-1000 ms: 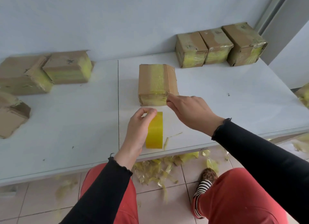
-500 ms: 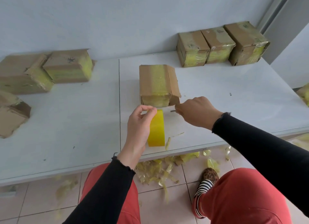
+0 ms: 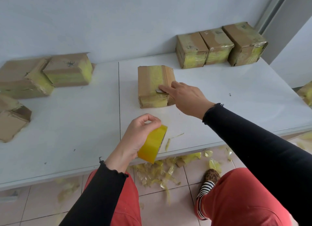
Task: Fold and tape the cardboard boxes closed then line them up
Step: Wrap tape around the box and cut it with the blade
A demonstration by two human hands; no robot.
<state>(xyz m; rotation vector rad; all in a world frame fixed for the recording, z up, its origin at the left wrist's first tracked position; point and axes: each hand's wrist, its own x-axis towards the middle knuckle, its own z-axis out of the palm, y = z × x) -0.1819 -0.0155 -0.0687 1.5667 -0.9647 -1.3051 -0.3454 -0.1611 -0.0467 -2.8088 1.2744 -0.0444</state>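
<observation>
A cardboard box (image 3: pixel 148 83) with a yellow tape strip along its top lies at the middle of the white table (image 3: pixel 76 124). My right hand (image 3: pixel 184 99) rests on the box's near right corner and pinches a small grey blade (image 3: pixel 157 90) against the taped top. My left hand (image 3: pixel 136 138) grips a yellow tape roll (image 3: pixel 152 143) over the table's front edge, apart from the box. Three taped boxes (image 3: pixel 217 46) stand side by side in a row against the wall at the back right.
Several more cardboard boxes (image 3: pixel 67 70) lie in a loose heap at the back left, one flattened (image 3: pixel 10 122) near the left edge. Torn yellow tape scraps (image 3: pixel 160 171) litter the tiled floor under the table's front edge. My knees are below.
My right hand moved from the table in front of the box up onto its top near corner with the blade. My left hand tilted the tape roll and drew it slightly nearer.
</observation>
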